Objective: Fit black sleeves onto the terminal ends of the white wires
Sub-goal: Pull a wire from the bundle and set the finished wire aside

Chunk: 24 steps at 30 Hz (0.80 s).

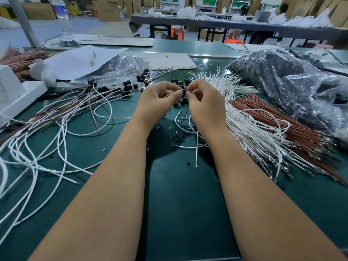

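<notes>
My left hand (160, 98) and my right hand (203, 102) meet over the middle of the green table (178, 194). Between their fingertips sits a small black sleeve (184, 92), pinched from both sides. A white wire (197, 146) runs down from under my right hand, its metal terminal lying on the table. A fan of bare white wires (250, 132) lies right of my right hand. Loose black sleeves (178, 81) are scattered just beyond my hands. White wires with black sleeves fitted (105, 91) lie at the left.
Brown wires (293, 132) lie beside the white bundle at the right. A big clear bag of black parts (291, 85) fills the far right. A white box (17, 91) and paper sheets (79, 61) sit at the far left. Small black clips (178, 138) lie near my wrists.
</notes>
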Motion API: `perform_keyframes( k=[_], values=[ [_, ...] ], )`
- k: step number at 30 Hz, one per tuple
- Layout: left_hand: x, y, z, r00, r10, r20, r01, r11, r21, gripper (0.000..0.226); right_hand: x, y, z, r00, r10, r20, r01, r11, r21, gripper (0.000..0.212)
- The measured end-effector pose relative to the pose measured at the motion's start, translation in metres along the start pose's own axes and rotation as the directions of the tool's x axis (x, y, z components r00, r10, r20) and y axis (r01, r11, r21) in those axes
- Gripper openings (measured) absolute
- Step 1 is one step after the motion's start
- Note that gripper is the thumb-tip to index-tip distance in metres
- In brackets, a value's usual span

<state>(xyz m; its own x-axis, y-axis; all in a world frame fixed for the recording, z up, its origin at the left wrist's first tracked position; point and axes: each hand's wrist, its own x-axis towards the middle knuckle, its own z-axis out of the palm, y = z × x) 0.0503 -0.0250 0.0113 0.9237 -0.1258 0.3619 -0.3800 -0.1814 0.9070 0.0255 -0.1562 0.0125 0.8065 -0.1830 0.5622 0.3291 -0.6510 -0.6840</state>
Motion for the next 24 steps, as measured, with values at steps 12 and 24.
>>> perform_keyframes(
  k=[12, 24],
  values=[
    [-0.0012, -0.001, 0.001, 0.998, 0.065, -0.023, -0.063, 0.996, 0.07, 0.005, 0.0014, -0.0052, -0.0033, 0.985, 0.165, -0.042, -0.153, 0.967, 0.206, 0.031],
    [0.0011, -0.0014, 0.0035, 0.999, 0.026, -0.031, -0.024, 0.998, 0.051, 0.014, 0.0008, -0.0037, 0.0006, 0.984, 0.178, 0.002, -0.175, 0.963, 0.205, 0.031]
  ],
)
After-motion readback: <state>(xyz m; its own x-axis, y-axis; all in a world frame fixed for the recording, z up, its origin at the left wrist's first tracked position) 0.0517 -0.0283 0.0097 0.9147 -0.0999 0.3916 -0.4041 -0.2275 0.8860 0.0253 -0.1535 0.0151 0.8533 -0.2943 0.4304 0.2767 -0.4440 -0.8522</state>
